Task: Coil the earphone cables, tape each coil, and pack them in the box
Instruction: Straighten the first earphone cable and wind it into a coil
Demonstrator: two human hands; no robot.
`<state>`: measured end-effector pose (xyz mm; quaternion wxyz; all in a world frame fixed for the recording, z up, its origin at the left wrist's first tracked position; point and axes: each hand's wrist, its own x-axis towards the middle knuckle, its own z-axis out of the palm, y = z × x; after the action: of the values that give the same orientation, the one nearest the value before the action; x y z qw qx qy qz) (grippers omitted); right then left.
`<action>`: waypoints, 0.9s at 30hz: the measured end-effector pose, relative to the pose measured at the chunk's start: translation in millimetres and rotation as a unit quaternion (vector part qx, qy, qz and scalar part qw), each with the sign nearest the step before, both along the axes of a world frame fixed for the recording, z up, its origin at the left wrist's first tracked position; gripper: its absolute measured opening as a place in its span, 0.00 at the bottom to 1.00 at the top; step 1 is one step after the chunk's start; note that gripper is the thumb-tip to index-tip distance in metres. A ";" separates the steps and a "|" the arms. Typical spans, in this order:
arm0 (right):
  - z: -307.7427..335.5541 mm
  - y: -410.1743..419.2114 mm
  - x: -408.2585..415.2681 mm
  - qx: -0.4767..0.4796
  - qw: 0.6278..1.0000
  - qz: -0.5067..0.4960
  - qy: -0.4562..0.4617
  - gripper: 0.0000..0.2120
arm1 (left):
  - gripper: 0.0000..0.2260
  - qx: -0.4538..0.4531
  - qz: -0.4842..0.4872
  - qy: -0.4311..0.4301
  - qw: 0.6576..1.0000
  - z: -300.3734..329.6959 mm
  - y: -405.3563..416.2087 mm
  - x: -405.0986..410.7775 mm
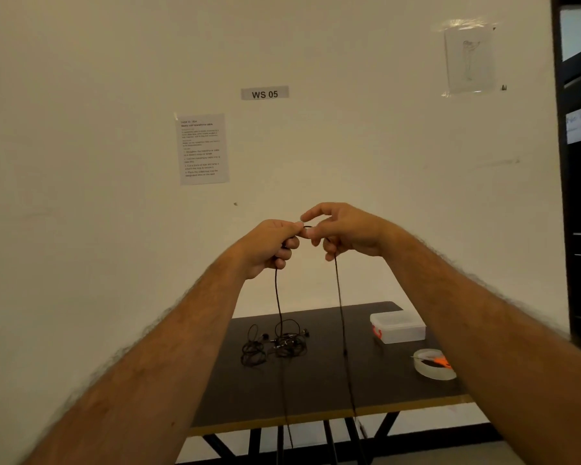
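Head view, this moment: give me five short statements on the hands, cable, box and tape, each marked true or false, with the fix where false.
1. Both hands hold one black cable raised above the table. True.
2. The left hand rests flat on the table. False: it grips the cable in the air, close to the right hand.
3. The plastic box stands open. False: its lid is on.
4. A tangle of black earphones lies on the table. True.
5. The tape roll sits inside the box. False: it lies on the table, nearer the person than the box.
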<state>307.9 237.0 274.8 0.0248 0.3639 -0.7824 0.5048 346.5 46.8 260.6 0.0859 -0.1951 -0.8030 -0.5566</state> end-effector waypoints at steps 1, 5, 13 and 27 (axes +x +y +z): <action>-0.7 -2.2 0.0 0.009 1.000 0.005 0.021 0.12 | 0.14 -0.007 -0.002 0.000 1.000 -0.6 1.5 0.6; 0.1 -8.9 -4.6 -0.054 0.988 -0.081 0.119 0.03 | 0.17 -0.002 0.002 -0.011 1.000 -4.7 -0.9 -1.6; 2.5 4.3 -11.4 -0.241 0.944 -0.202 0.095 0.04 | 0.15 0.022 -0.015 -0.035 0.999 -12.8 -5.5 -2.1; -8.7 -1.9 -7.4 -0.095 0.975 -0.131 0.149 0.05 | 0.14 0.015 -0.006 -0.049 0.999 -17.9 -4.4 -3.7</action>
<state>300.5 235.1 266.1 0.2416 0.3256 -0.7592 0.5090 342.8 42.4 242.7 0.0460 -0.1707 -0.7966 -0.5781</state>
